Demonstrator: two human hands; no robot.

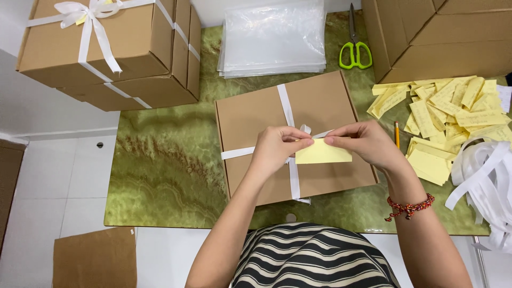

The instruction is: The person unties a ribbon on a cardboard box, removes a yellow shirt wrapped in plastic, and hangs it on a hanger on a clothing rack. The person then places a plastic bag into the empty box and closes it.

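A flat brown cardboard box [256, 114] lies on the green marbled table [160, 170], crossed by a white ribbon [286, 104]. My left hand [277, 149] pinches the ribbon at its crossing over the box's middle. My right hand [365, 144] pinches the same ribbon from the right, fingertips almost touching the left ones. A pale yellow paper slip [322, 153] hangs at the fingertips of both hands, over the box lid.
Ribbon-tied brown boxes [106, 48] are stacked at the back left. A stack of clear plastic bags [274, 37] and green-handled scissors [354, 50] lie behind. A large carton [442, 37], several yellow slips [448, 112], a pencil [397, 133] and loose white ribbon [488, 181] are right.
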